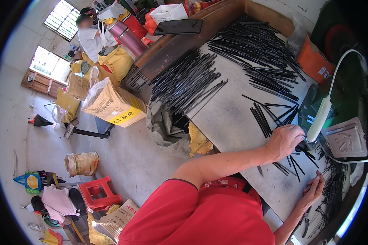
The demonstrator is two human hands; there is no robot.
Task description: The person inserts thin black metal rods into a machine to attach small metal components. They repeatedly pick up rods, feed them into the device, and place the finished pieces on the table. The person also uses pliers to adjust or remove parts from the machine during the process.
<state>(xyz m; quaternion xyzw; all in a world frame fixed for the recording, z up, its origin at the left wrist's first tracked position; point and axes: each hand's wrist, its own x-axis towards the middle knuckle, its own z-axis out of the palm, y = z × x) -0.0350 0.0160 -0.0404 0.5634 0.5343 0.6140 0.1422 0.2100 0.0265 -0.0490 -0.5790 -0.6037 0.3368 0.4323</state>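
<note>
Black rods (pixel 288 165) lie loose on the counter (pixel 229 118) between both hands; left hand (pixel 284 141) fingers curl around one at the machine, right hand (pixel 314 190) fingers rest flat, holding nothing. Feeding step, likely; next needs a fresh rod picked.

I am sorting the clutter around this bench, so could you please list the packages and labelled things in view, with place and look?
Cardboard box: floor left of the bench, tilted, brown with a yellow label.
White paper bag: top, behind the bench, boxy.
Orange bag: bench's far right, with a white patch.
Yellowish sack: floor at left, squat.
Grey embossed plate: right of the left hand, square.
</note>
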